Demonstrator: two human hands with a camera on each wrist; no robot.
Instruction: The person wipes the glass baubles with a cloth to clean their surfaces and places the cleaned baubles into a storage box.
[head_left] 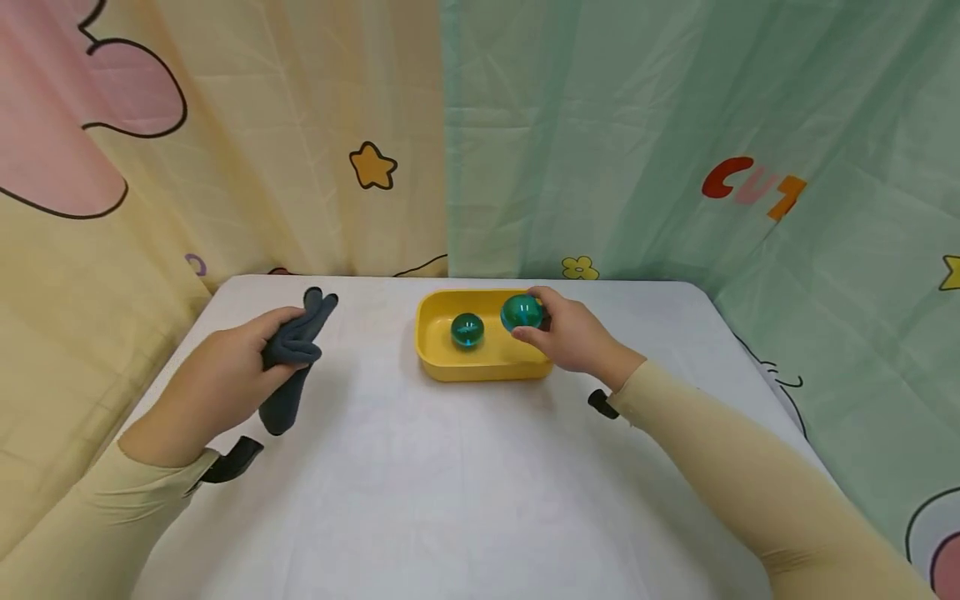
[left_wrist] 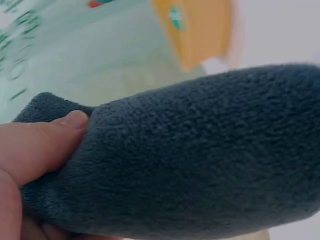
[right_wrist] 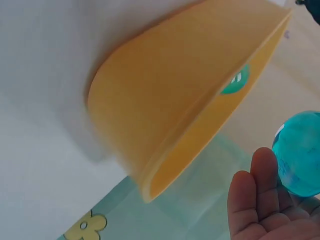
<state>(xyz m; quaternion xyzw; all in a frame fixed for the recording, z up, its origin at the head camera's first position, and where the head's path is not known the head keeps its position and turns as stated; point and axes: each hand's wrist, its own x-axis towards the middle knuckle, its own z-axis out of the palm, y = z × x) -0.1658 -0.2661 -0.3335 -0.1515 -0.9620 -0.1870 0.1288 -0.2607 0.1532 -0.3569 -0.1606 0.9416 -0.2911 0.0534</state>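
A clear teal ball (head_left: 522,312) is pinched between the thumb and fingers of my right hand (head_left: 573,333), above the right part of a yellow tub (head_left: 480,372). In the right wrist view the held ball (right_wrist: 301,154) is up beside the tub's rim. A second teal ball (head_left: 467,330) lies inside the tub, left of my right hand. My left hand (head_left: 225,375) grips a folded dark grey-blue cloth (head_left: 288,358) over the left side of the table. In the left wrist view the thumb presses on the fuzzy cloth (left_wrist: 190,155), which hides most fingers.
The tub stands toward the back of a white table (head_left: 450,492). Patterned curtains, yellow (head_left: 300,150) on the left and green (head_left: 600,150) on the right, hang close behind the table and along its sides. Each wrist carries a black strap piece (head_left: 234,460).
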